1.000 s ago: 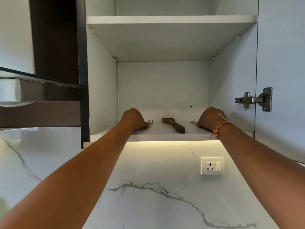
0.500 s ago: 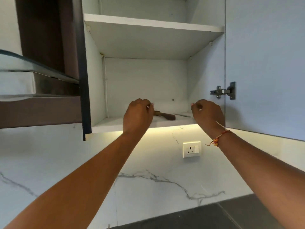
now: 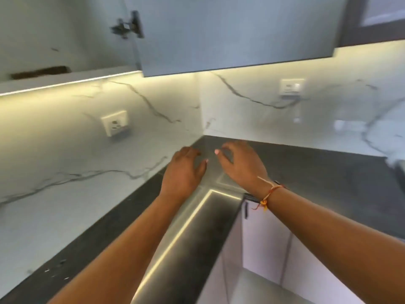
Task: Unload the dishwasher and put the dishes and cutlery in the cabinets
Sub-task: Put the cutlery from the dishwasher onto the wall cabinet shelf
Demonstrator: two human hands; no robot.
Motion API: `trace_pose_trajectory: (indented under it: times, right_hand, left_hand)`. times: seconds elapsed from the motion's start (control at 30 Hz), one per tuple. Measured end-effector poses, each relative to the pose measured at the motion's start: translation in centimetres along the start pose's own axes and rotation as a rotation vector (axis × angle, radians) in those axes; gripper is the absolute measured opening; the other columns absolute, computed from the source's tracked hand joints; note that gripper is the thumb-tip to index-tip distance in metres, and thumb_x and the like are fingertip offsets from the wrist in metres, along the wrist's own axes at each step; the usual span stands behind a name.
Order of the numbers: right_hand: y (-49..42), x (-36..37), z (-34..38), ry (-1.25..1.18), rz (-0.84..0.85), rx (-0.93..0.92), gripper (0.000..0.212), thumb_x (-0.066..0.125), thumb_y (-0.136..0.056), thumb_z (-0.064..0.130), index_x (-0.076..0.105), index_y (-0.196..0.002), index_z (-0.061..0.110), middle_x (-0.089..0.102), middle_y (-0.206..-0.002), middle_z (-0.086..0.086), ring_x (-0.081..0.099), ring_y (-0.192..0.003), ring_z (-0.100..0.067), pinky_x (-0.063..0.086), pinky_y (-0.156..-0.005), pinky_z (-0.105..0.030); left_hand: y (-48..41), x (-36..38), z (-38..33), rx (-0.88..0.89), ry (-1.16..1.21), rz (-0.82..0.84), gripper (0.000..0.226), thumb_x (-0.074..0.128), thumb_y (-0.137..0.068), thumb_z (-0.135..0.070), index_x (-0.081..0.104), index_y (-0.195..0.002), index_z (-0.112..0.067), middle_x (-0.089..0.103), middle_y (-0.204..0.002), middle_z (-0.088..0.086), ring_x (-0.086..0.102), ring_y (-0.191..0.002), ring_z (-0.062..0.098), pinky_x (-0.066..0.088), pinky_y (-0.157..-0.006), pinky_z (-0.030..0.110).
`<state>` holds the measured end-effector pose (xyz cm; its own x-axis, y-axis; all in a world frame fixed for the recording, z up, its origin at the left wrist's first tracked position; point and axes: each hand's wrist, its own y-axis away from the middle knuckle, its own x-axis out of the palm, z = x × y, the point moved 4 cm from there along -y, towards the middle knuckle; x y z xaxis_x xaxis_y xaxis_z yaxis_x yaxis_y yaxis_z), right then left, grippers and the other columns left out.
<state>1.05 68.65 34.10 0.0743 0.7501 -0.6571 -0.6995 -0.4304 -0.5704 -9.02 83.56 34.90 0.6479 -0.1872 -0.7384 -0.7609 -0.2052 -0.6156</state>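
1. Closest are two bare arms that reach out over the corner of a dark worktop (image 3: 317, 178). Below it are white lower doors (image 3: 263, 238).
2. The left hand (image 3: 184, 170) hangs over the worktop with its fingers loose and close together. It holds nothing.
3. The right hand (image 3: 241, 165) is just beside it, and the two do not touch. Its fingers are a little spread and bent, and it holds nothing either. A thread band (image 3: 268, 194) is tied on that wrist.
4. Behind the hands is a white stone wall (image 3: 87, 150) with grey lines. It has one socket (image 3: 114, 122) on the left and another socket (image 3: 291, 85) further right.
5. Up high on the left is the cabinet shelf (image 3: 65, 77), with a light strip under it. A brown thing (image 3: 40, 72) lies on it, close to the front edge. It is too blurry to name, but it may be one of the things being put away.
6. No dishwasher, plates or other cutlery show here. I think both empty hands are free to fetch more.
7. The cabinet door (image 3: 230, 34) is open, right above the hands, with its hinge (image 3: 128, 25) showing.
8. What could go wrong: the person could bump their head on that open door when they stand up with the next load. A knock on the shelf could also make the brown thing slide off, since it lies so near the edge.
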Motion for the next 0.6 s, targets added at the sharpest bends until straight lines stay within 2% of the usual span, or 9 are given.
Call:
trace_pose_trajectory:
  times: [0.13,0.3,0.43,0.53,0.6]
  right_hand:
    - [10.9,-5.7,-10.5,0.114,0.003,0.265,0.049,0.044,-0.095,0.06,0.063,-0.117,0.021,0.063,-0.116,-0.001,0.06,-0.105,-0.018,0.05,-0.086,-0.03]
    - [24.2,-13.0,-19.2,0.172,-0.049,0.609,0.048,0.048,-0.097,0.056,0.061,-0.123,0.018,0.062,-0.123,-0.005,0.06,-0.108,-0.021,0.05,-0.087,-0.03]
    - [35.4,-19.7,-25.1,0.247,-0.073,0.879,0.049,0.045,-0.095,0.06,0.061,-0.12,0.021,0.062,-0.121,-0.006,0.06,-0.107,-0.025,0.05,-0.088,-0.035]
    - [43.7,-24.3,-28.6,0.294,-0.092,1.048,0.048,0.045,-0.094,0.06,0.061,-0.109,0.016,0.064,-0.114,-0.012,0.06,-0.104,-0.033,0.05,-0.086,-0.04]
    - [49.0,-27.1,-30.5,0.284,-0.113,1.157,0.051,0.045,-0.095,0.06,0.061,-0.111,0.014,0.063,-0.118,-0.014,0.059,-0.107,-0.035,0.05,-0.089,-0.043]
  left_hand:
    - [4.6,10.0,-10.4,0.046,0.217,0.257,0.034,0.061,-0.092,-0.04,0.065,-0.114,-0.015,0.064,-0.113,0.003,0.06,-0.106,0.021,0.048,-0.091,0.036]
    - [11.9,18.4,-23.9,0.085,0.417,0.544,0.029,0.057,-0.096,-0.039,0.064,-0.114,-0.017,0.065,-0.113,0.0,0.06,-0.103,0.015,0.047,-0.088,0.025]
    - [18.3,23.4,-34.3,0.115,0.499,0.782,0.035,0.053,-0.097,-0.045,0.063,-0.117,-0.019,0.065,-0.116,0.001,0.062,-0.103,0.016,0.053,-0.093,0.032]
    - [22.9,25.7,-41.3,0.144,0.521,0.908,0.032,0.055,-0.097,-0.042,0.067,-0.111,-0.016,0.068,-0.11,0.002,0.063,-0.101,0.019,0.052,-0.092,0.033]
    - [26.2,26.9,-45.8,0.149,0.541,0.991,0.029,0.057,-0.096,-0.038,0.069,-0.104,-0.013,0.07,-0.104,0.005,0.065,-0.097,0.021,0.051,-0.088,0.031]
